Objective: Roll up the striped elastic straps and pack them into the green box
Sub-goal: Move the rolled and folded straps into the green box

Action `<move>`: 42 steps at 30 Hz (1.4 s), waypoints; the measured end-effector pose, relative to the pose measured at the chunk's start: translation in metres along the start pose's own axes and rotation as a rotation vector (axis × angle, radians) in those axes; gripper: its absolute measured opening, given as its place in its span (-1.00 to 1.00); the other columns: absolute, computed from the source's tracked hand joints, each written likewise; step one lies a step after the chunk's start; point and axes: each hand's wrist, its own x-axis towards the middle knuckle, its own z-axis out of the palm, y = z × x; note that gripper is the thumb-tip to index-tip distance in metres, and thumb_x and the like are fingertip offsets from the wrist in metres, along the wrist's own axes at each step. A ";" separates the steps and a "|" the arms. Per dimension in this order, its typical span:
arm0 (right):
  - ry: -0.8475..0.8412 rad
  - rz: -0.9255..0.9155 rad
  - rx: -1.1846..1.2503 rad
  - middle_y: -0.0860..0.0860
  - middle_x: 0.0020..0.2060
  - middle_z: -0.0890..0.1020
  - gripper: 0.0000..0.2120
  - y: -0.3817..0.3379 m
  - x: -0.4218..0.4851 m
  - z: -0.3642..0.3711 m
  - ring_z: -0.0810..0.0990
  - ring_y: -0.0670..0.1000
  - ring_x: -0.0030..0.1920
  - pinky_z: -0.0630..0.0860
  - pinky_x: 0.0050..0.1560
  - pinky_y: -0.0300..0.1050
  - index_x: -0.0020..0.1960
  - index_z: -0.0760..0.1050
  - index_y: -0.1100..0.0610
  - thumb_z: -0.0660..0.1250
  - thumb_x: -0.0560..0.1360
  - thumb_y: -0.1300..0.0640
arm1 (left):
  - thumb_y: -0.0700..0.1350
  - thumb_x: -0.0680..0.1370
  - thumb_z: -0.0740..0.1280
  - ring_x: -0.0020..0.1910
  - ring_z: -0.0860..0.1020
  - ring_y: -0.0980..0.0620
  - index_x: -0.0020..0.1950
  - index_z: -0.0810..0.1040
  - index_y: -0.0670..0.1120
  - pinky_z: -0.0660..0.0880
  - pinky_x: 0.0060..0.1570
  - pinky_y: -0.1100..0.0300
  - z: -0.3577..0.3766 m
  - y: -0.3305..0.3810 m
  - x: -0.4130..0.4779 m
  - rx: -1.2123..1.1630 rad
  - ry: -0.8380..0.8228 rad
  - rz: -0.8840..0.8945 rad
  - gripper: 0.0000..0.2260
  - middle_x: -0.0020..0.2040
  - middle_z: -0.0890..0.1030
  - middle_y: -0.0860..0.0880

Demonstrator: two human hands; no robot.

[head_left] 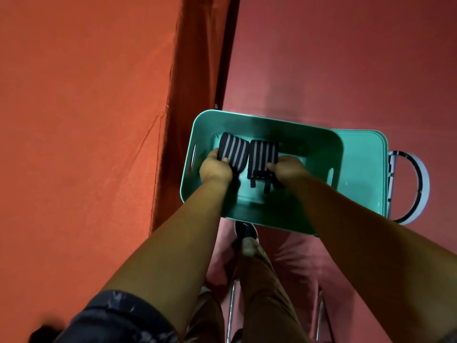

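Packing stage: left hand (215, 169) and right hand (288, 168) grips were clamped on rolled straps (233, 149) inside green box (338, 149); release was judged due next.

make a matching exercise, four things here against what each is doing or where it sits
1 left hand
2 right hand
3 green lid
4 shoe

a sticks out past the green box on its right
b grips the strap roll with loose tabs
c on the floor below the box
d grips the tidy strap roll

Pairs: 1-d, 2-b, 3-a, 4-c
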 end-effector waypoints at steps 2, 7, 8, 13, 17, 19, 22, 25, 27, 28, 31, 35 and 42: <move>0.039 -0.015 -0.002 0.18 0.14 0.73 -0.91 0.004 0.000 0.002 0.71 0.20 0.06 0.65 0.22 0.11 0.13 0.66 0.07 0.44 0.64 0.12 | -0.18 0.72 0.26 0.39 0.57 -0.25 0.55 0.50 -0.09 0.44 0.41 0.05 -0.002 -0.003 0.003 0.122 0.016 0.004 -0.62 0.39 0.64 -0.19; 0.037 -0.056 0.034 0.09 0.23 0.71 -0.69 0.008 -0.003 0.004 0.69 0.14 0.15 0.58 0.28 -0.01 0.37 0.64 0.10 0.44 0.64 0.13 | -0.33 0.62 0.27 0.38 0.56 -0.32 0.44 0.49 -0.25 0.50 0.36 -0.03 -0.004 0.004 -0.002 0.197 0.003 -0.017 -0.63 0.38 0.60 -0.28; 0.034 -0.067 0.036 0.09 0.22 0.71 -0.69 0.007 -0.004 0.005 0.68 0.12 0.12 0.57 0.23 -0.04 0.38 0.64 0.11 0.42 0.65 0.14 | -0.33 0.63 0.27 0.39 0.56 -0.32 0.45 0.47 -0.26 0.50 0.36 -0.03 -0.003 0.006 -0.003 0.208 -0.008 -0.018 -0.63 0.39 0.59 -0.29; 0.035 -0.085 0.026 0.09 0.11 0.72 -0.71 0.008 -0.012 0.007 0.70 0.13 0.05 0.61 0.12 0.01 0.29 0.67 0.12 0.31 0.63 0.27 | -0.30 0.63 0.29 0.40 0.54 -0.35 0.45 0.42 -0.32 0.50 0.37 -0.04 -0.006 0.014 -0.011 0.243 -0.029 0.002 -0.62 0.42 0.56 -0.33; 0.020 -0.074 -0.132 0.17 0.02 0.72 -0.85 0.006 -0.019 -0.005 0.68 0.18 0.01 0.59 0.08 0.04 0.00 0.64 0.22 0.31 0.60 0.20 | -0.29 0.62 0.30 0.35 0.58 -0.34 0.40 0.50 -0.32 0.52 0.27 0.01 -0.022 0.020 -0.031 0.290 -0.044 0.036 -0.66 0.36 0.61 -0.32; 0.003 -0.078 -0.206 0.07 0.02 0.65 -0.90 -0.006 -0.036 -0.015 0.58 0.12 0.01 0.49 0.03 -0.06 0.00 0.58 0.15 0.31 0.64 0.15 | -0.30 0.60 0.29 0.23 0.63 -0.32 0.31 0.58 -0.31 0.54 0.14 0.04 -0.035 0.022 -0.046 0.286 -0.080 0.068 -0.71 0.25 0.66 -0.29; -0.041 -0.092 -0.260 0.08 -0.05 0.62 -0.92 -0.029 -0.064 -0.022 0.56 0.09 -0.05 0.51 -0.08 -0.13 -0.01 0.57 0.09 0.31 0.65 0.17 | -0.30 0.61 0.26 -0.02 0.66 -0.25 0.08 0.67 -0.26 0.58 -0.11 0.12 -0.059 0.022 -0.070 0.230 -0.197 0.112 -0.81 0.05 0.70 -0.23; -0.118 -0.097 -0.198 0.11 -0.13 0.73 -0.78 -0.057 -0.095 -0.017 0.69 0.08 -0.20 0.60 -0.15 -0.07 -0.14 0.60 0.17 0.29 0.67 0.23 | -0.31 0.72 0.18 -0.20 0.66 -0.06 -0.03 0.55 -0.10 0.57 -0.32 0.23 -0.090 0.019 -0.100 0.011 -0.291 0.093 -0.77 -0.03 0.67 -0.14; -0.131 -0.153 -0.163 0.13 -0.09 0.74 -0.79 -0.081 -0.120 -0.007 0.68 0.06 -0.23 0.57 -0.19 -0.08 -0.10 0.59 0.17 0.28 0.68 0.21 | -0.31 0.74 0.16 -0.26 0.63 -0.01 -0.02 0.51 -0.07 0.54 -0.27 0.19 -0.121 0.013 -0.118 -0.119 -0.298 0.101 -0.76 -0.11 0.65 -0.08; -0.133 -0.189 -0.153 0.13 -0.09 0.73 -0.82 -0.095 -0.133 0.001 0.66 0.05 -0.24 0.56 -0.19 -0.09 -0.08 0.57 0.16 0.28 0.68 0.20 | -0.33 0.73 0.17 -0.28 0.62 0.00 -0.02 0.51 -0.07 0.53 -0.29 0.20 -0.139 0.008 -0.126 -0.158 -0.287 0.113 -0.76 -0.14 0.64 -0.08; -0.167 -0.281 -0.149 0.08 -0.15 0.68 -0.85 -0.137 -0.173 0.039 0.59 0.01 -0.30 0.49 -0.22 -0.13 -0.06 0.51 0.09 0.28 0.69 0.17 | -0.36 0.71 0.17 -0.29 0.60 -0.01 -0.02 0.51 -0.09 0.49 -0.29 0.18 -0.203 -0.023 -0.145 -0.273 -0.197 0.130 -0.77 -0.16 0.64 -0.08; -0.291 -0.394 -0.252 0.02 -0.15 0.68 -0.91 -0.174 -0.226 0.120 0.61 -0.03 -0.25 0.55 -0.16 -0.11 0.06 0.54 0.07 0.28 0.71 0.13 | -0.33 0.72 0.14 -0.23 0.63 -0.03 0.11 0.54 -0.14 0.54 -0.20 0.14 -0.286 -0.090 -0.171 -0.432 -0.043 0.092 -0.79 -0.08 0.66 -0.10; -0.496 -0.503 -0.497 -0.02 -0.21 0.64 -0.87 -0.174 -0.327 0.293 0.58 -0.07 -0.29 0.49 -0.35 -0.18 0.03 0.50 0.03 0.24 0.74 0.12 | -0.28 0.72 0.20 -0.17 0.66 -0.05 0.12 0.57 -0.14 0.59 -0.19 0.11 -0.400 -0.258 -0.228 -0.750 0.255 -0.060 -0.83 0.00 0.70 -0.13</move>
